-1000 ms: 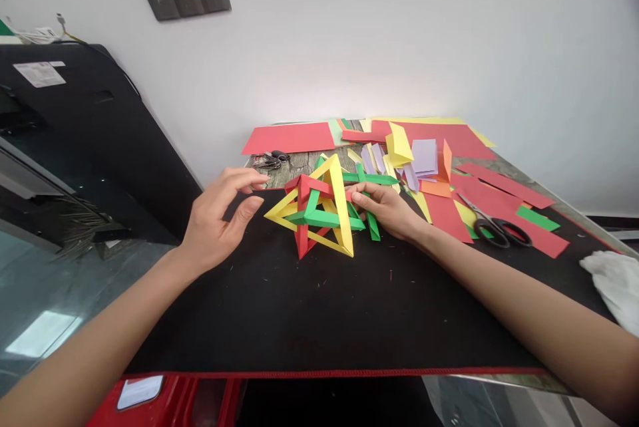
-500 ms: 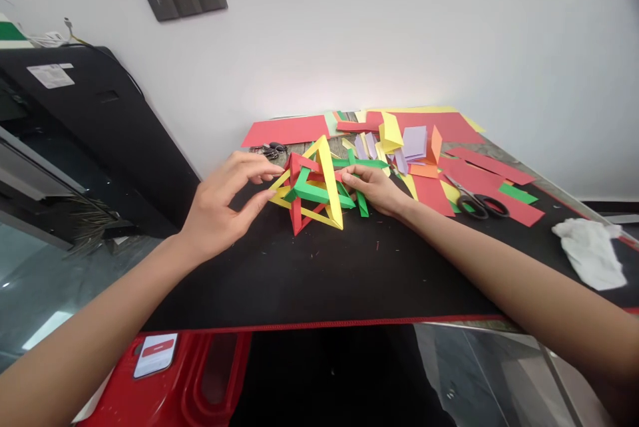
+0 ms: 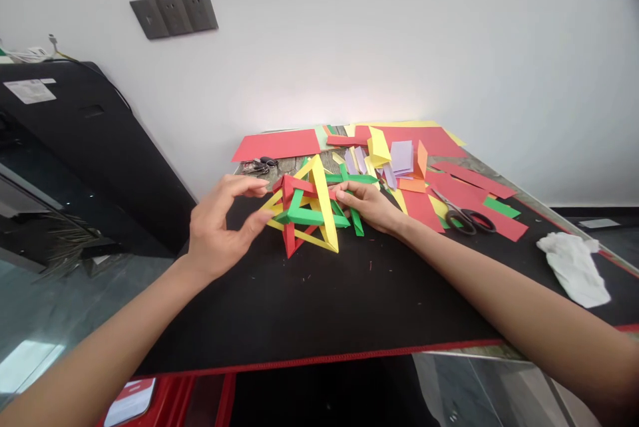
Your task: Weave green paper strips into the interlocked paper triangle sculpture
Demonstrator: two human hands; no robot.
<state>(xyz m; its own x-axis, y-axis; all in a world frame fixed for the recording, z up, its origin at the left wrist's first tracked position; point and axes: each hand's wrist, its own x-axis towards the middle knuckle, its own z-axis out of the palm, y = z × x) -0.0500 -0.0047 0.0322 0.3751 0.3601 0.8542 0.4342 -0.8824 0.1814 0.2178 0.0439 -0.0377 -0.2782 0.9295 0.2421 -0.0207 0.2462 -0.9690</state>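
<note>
Interlocked folded-paper triangles in red, yellow and green form a star-like model (image 3: 327,214) over the black mat. My right hand (image 3: 367,204) pinches a red corner at the model's right side. On the other side is my left hand (image 3: 227,224), its thumb and fingers spread apart around the left corners; the thumb tip is at the yellow corner. Just behind the right fingers lie crossed green paper strips (image 3: 357,221).
Scissors (image 3: 469,219) lie on red paper at the right, with a white cloth (image 3: 574,269) beyond. Folded purple paper (image 3: 402,157), a yellow piece (image 3: 379,146) and red sheets (image 3: 277,145) lie at the back. Keys (image 3: 259,165) rest behind the model.
The camera view has tilted up and shifted right a little. My left thumb and fingers have opened wider at the model's left side; my right hand keeps its pinch.
</note>
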